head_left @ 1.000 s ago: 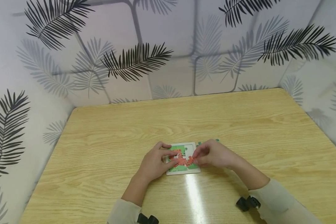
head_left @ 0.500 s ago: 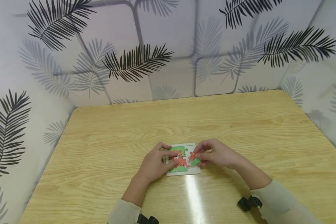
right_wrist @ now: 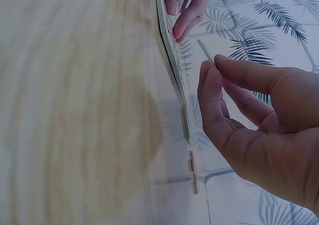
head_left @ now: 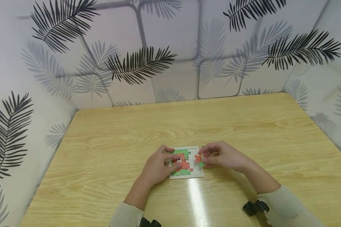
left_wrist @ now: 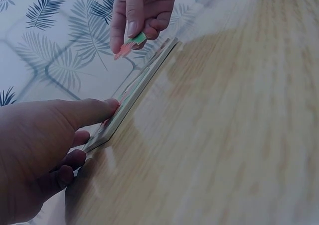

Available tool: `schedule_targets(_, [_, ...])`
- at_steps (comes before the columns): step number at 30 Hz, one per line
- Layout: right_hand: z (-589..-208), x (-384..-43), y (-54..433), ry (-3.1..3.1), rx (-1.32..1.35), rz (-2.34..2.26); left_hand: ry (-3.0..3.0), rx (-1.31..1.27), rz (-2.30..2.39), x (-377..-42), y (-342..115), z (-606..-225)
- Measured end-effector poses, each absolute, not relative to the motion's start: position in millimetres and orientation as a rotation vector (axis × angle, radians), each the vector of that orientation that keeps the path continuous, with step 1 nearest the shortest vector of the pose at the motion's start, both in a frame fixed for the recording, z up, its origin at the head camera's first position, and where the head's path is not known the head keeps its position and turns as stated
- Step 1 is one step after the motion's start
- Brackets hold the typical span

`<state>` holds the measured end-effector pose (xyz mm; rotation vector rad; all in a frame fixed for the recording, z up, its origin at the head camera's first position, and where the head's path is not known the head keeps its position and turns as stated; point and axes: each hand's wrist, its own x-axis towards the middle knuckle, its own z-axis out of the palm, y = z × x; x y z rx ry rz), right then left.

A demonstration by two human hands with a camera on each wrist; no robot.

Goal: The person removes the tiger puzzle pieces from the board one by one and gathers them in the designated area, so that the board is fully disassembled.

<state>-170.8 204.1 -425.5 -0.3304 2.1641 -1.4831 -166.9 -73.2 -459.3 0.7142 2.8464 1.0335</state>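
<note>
A square puzzle board (head_left: 186, 176) with a light rim lies on the table, with an orange tiger on green on its left side. Its right side shows bare white backing. My left hand (head_left: 159, 164) rests on the board's left part, thumb and a finger spread over the tiger and pressing it. Between thumb and fingers, my right hand (head_left: 223, 156) pinches an orange and green puzzle piece (head_left: 198, 158) above the board's right edge. In the right wrist view that puzzle piece (right_wrist: 205, 50) appears edge-on, tilted and apart from the board.
The wooden table (head_left: 116, 135) extends around the board on all sides. Loose puzzle pieces (right_wrist: 193, 172) lie on it beyond the board in the right wrist view; my right hand mostly hides them from the head. A leaf-patterned cloth (head_left: 170, 41) stands behind the table.
The right hand has lifted the orange and green puzzle piece out of the board's lower right corner and moved it slightly right, baring the white backing. The left hand has stayed in place.
</note>
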Motion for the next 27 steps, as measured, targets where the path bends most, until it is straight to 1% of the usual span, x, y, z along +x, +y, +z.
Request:
schedule_targets(9, [-427, -173, 212, 2.195, -0.306, -1.507, 2.838, 0.663, 0.993, -167, -72, -457])
schedule_targets(27, [-416, -175, 228, 2.203, -0.182, -1.528, 2.848, 0.669, 1.001, -165, -71, -460])
